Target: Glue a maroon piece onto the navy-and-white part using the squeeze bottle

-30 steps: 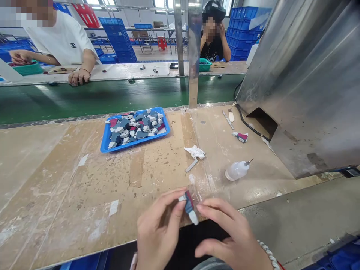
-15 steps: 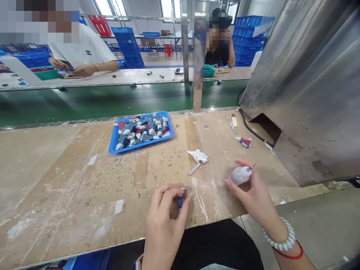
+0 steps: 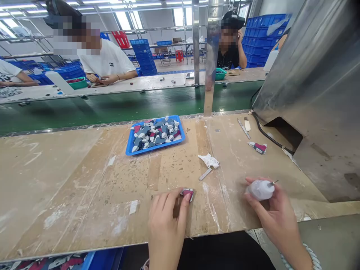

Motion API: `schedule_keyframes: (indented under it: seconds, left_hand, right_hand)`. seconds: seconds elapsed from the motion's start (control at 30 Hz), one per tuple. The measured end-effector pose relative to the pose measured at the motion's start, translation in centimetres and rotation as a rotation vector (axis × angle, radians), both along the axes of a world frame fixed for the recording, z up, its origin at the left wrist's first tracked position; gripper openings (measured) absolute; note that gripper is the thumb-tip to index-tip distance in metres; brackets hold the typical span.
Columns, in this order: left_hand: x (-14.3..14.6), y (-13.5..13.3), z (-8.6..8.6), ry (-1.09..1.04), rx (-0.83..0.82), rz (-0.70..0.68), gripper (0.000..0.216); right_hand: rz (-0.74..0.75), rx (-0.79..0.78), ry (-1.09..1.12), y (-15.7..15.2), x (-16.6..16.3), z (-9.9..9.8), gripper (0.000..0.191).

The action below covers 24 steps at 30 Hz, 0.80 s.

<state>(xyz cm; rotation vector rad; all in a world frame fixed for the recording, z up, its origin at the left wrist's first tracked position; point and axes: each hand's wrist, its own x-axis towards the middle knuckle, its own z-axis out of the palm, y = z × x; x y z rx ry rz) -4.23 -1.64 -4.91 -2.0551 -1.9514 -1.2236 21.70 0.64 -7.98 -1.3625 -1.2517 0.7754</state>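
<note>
Between the thumb and fingers of my left hand (image 3: 168, 215) is a small maroon, grey and white plastic part (image 3: 187, 194), held just over the near part of the table. Its lower side is hidden by my fingers. My right hand (image 3: 277, 210) is wrapped round a translucent white squeeze bottle (image 3: 261, 189), which lies tilted with its thin metal needle tip pointing right. Farther back, a similar maroon and white part (image 3: 257, 147) lies alone on the table. A blue tray (image 3: 155, 148) heaped with such parts stands beyond my left hand.
A crumpled white tissue (image 3: 209, 161) and a short metal strip (image 3: 205, 174) lie between my hands. At the back right are a thin blade (image 3: 243, 128) and a brush-like tool (image 3: 247, 124). A metal housing (image 3: 323, 112) bounds the right; a green conveyor (image 3: 112, 108) runs behind, with co-workers beyond.
The view has swung left and up. The part in my left hand has turned so that its maroon face shows. My right hand still holds the bottle.
</note>
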Motion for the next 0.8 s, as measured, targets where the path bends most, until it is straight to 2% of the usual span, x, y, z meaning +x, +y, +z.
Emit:
schedule_keyframes:
  seconds: [0.13, 0.27, 0.37, 0.47, 0.57, 0.63, 0.8]
  left_hand:
    - [0.8, -0.3, 0.1, 0.002, 0.071, -0.068, 0.007]
    - [1.3, -0.7, 0.2, -0.008, 0.106, -0.117, 0.007]
    - [1.6, -0.9, 0.2, -0.011, 0.114, -0.141, 0.005]
    - [1.9, -1.1, -0.1, -0.048, 0.175, -0.187, 0.010]
    - [2.1, -1.3, -0.7, -0.079, 0.248, -0.226, 0.020]
    - [2.2, -1.4, -1.0, -0.082, 0.267, -0.244, 0.024]
    - [2.2, -1.7, -1.4, -0.108, 0.276, -0.256, 0.027]
  right_hand:
    - [-0.007, -0.021, 0.107, -0.2, 0.6, -0.1, 0.047]
    - [0.086, 0.084, 0.212, -0.2, 0.7, 0.2, 0.043]
    - [0.116, 0.029, 0.283, -0.5, 0.3, 0.8, 0.044]
    - [0.131, -0.026, 0.230, -0.3, -0.1, 1.3, 0.046]
    - [0.030, -0.047, 0.163, 0.4, -0.6, 1.8, 0.043]
    - [-0.007, -0.072, 0.257, 0.7, -1.1, 2.2, 0.041]
    - [0.096, -0.127, 0.644, 0.9, -2.6, 3.5, 0.041]
